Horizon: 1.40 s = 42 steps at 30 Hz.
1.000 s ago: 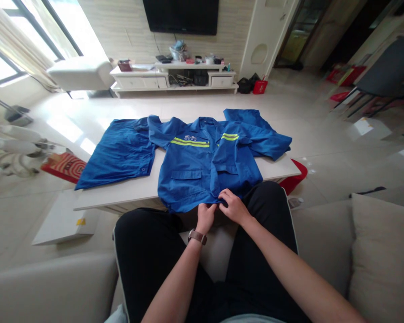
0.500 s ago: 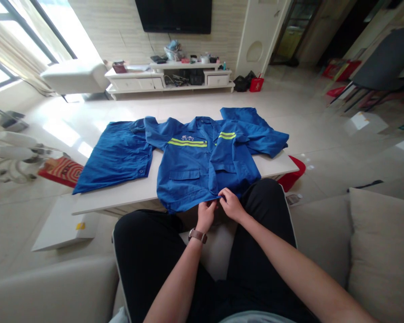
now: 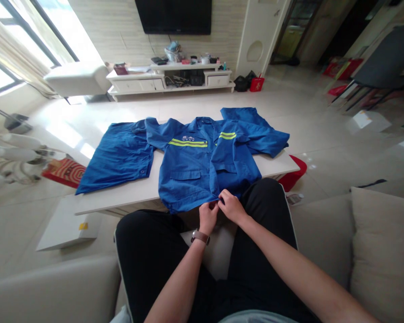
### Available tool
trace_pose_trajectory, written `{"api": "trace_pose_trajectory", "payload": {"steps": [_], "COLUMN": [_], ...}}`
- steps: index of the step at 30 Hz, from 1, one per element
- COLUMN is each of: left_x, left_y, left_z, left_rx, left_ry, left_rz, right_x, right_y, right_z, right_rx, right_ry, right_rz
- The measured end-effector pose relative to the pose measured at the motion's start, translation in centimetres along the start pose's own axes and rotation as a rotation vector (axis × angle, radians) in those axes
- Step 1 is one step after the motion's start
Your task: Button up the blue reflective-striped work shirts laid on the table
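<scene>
A blue jacket (image 3: 188, 157) with yellow-striped bands lies spread, front up, on a low white table (image 3: 121, 197). Its lower hem reaches the table's near edge. There my left hand (image 3: 208, 216) pinches the hem, a watch on its wrist. Right beside it my right hand (image 3: 231, 206) grips the same hem near the front opening, fingertips close to those of the left. Folded blue cloth (image 3: 117, 157) lies left of the jacket, and another blue piece (image 3: 244, 114) lies partly under its sleeve at the right.
My knees in black trousers are close to the table's near edge. White boxes (image 3: 67, 229) stand on the floor at the left, beside a red patterned bag (image 3: 63, 172). A red object (image 3: 293, 172) is at the table's right end. A sofa cushion (image 3: 384, 242) lies at the right.
Both hands stay at the hem, with the fingertips slightly closer together. The view has shifted a little; the jacket lies as before.
</scene>
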<state>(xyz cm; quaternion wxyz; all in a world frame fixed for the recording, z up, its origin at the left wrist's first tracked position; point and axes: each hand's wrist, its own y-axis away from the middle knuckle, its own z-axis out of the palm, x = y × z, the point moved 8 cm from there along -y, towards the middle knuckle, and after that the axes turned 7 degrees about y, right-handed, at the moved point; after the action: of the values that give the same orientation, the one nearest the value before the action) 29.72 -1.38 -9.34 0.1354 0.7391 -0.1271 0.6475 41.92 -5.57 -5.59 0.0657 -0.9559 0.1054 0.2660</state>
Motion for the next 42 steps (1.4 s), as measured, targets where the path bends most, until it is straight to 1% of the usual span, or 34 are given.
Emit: {"api": "trace_pose_trajectory", "payload": {"steps": [5,12,14,17,20,24,28,31,33,35,37,40,42], "left_x": [0.0,0.1,0.3,0.7,0.5,-0.5,-1.0,-0.5,-0.2,-0.1,-0.5,-1.5,-2.0], "left_y": [-0.1,-0.8,-0.8,-0.7,-0.4,-0.3,-0.7,-0.7,-0.5,-0.4,-0.4,-0.8,-1.2], "left_z": [0.1,0.6,0.6,0.3,0.1,0.1,0.4,0.2,0.2,0.4,0.6,0.6,0.9], "left_rx": [-0.012,-0.037,-0.037,-0.005,0.032,0.072,0.025,0.008,0.007,0.001,0.017,0.054,0.036], "left_ry": [0.043,0.202,0.197,0.140,0.110,0.188,0.271,0.192,0.099,0.053,0.050,0.110,0.177], "left_rz": [-0.006,-0.038,-0.029,-0.010,-0.012,-0.051,-0.092,-0.075,-0.056,-0.053,-0.079,-0.166,-0.207], "right_x": [0.5,0.8,0.9,1.3,1.6,1.4,1.0,0.6,0.4,0.1,-0.1,0.1,0.3], "right_y": [-0.1,-0.2,-0.2,-0.4,-0.5,-0.7,-0.6,-0.3,-0.1,0.0,0.0,-0.3,-0.5], "right_z": [-0.1,-0.4,-0.4,-0.4,-0.1,0.1,-0.1,-0.3,-0.1,0.1,0.2,0.0,-0.2], "right_rx": [0.058,0.141,0.154,0.174,0.165,0.127,0.110,0.111,0.089,0.060,0.055,0.104,0.134], "right_ry": [-0.022,-0.083,-0.110,-0.143,-0.189,-0.228,-0.223,-0.199,-0.171,-0.146,-0.149,-0.192,-0.226], "right_rz": [0.050,0.067,0.072,0.100,0.122,0.072,0.012,-0.016,-0.026,-0.044,-0.053,-0.019,0.008]}}
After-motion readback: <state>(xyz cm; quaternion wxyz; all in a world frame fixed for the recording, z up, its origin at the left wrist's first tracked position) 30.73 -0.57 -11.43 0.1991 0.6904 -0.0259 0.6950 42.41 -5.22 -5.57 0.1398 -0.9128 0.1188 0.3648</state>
